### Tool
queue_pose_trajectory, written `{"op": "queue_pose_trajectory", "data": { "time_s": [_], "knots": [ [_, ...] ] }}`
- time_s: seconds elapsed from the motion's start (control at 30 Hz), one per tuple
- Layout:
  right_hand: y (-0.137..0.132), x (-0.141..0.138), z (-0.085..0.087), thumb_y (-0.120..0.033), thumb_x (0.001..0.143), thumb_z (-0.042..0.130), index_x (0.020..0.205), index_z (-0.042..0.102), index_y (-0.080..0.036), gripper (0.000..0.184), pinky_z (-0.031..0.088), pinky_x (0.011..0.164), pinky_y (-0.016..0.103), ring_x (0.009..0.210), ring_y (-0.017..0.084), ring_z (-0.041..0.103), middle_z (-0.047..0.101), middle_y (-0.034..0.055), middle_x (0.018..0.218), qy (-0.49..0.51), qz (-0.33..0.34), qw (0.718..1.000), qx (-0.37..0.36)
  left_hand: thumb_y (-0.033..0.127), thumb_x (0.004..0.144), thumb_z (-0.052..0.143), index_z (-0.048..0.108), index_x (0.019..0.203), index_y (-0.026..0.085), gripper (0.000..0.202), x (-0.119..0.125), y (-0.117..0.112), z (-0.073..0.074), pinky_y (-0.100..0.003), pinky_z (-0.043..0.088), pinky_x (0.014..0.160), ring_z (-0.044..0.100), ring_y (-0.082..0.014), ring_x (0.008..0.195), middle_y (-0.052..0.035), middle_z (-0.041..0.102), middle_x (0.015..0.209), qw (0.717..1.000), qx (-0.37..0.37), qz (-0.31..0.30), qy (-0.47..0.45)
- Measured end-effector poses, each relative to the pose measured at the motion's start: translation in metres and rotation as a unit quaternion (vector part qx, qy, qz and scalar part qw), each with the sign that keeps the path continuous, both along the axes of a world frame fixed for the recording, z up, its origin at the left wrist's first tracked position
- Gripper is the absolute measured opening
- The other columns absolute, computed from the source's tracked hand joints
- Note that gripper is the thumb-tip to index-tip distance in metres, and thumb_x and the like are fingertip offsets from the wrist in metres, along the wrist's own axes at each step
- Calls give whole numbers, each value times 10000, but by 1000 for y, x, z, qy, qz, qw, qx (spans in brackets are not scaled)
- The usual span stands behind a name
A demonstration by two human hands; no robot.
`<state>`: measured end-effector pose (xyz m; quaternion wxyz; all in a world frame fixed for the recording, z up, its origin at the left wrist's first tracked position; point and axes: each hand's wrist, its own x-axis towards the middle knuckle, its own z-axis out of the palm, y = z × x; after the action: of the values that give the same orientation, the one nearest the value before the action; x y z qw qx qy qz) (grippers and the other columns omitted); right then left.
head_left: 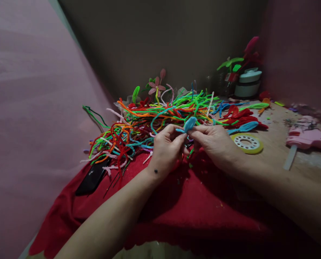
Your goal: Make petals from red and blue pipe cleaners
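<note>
My left hand (pixel 167 147) and my right hand (pixel 213 142) meet over a red cloth (pixel 176 205), both pinching a light blue pipe cleaner (pixel 189 125) bent into a small leaf-shaped loop. The loop stands up between my fingertips. A long tail of the same blue stem curves left into a big heap of pipe cleaners (pixel 149 118) in green, orange, red, blue and white just behind my hands.
A black phone (pixel 92 177) lies on the cloth at left. A tape roll (pixel 248 142), red and blue finished loops (pixel 241 118) and a pink glue gun (pixel 308 136) lie at right. Pipe-cleaner flowers (pixel 157 85) and a jar (pixel 248 83) stand by the back wall.
</note>
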<state>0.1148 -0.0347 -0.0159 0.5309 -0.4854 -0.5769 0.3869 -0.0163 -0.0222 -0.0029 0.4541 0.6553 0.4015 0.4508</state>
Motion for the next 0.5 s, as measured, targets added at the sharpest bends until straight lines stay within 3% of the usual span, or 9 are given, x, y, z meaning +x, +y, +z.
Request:
{"op": "queue_pose_trajectory", "data": {
  "time_s": [0.13, 0.27, 0.5],
  "knots": [
    [4, 1, -5, -266, 726, 507, 582, 554, -163, 183, 298, 491, 235, 502, 92, 367, 463, -33, 534, 51, 17, 999, -4, 232, 790, 529, 540, 814, 191, 48, -3, 5, -11, -173, 391, 451, 515, -71, 448, 52, 543, 573, 987, 122, 35, 99],
    [6, 0, -4, -209, 671, 506, 555, 526, -173, 123, 330, 512, 234, 517, 98, 393, 445, -42, 526, 55, 1, 998, 3, 199, 816, 485, 559, 864, 200, 88, -8, 8, -19, -182, 400, 537, 552, -89, 573, 21, 585, 672, 942, 259, 59, 205],
    [5, -1, -5, -146, 614, 505, 488, 496, -177, 130, 323, 447, 237, 451, 93, 393, 428, -40, 460, 167, 25, 985, -25, 175, 845, 456, 542, 879, 180, 92, -8, 6, -19, -185, 413, 612, 584, -102, 699, -24, 632, 802, 884, 388, 69, 253]
  ]
}}
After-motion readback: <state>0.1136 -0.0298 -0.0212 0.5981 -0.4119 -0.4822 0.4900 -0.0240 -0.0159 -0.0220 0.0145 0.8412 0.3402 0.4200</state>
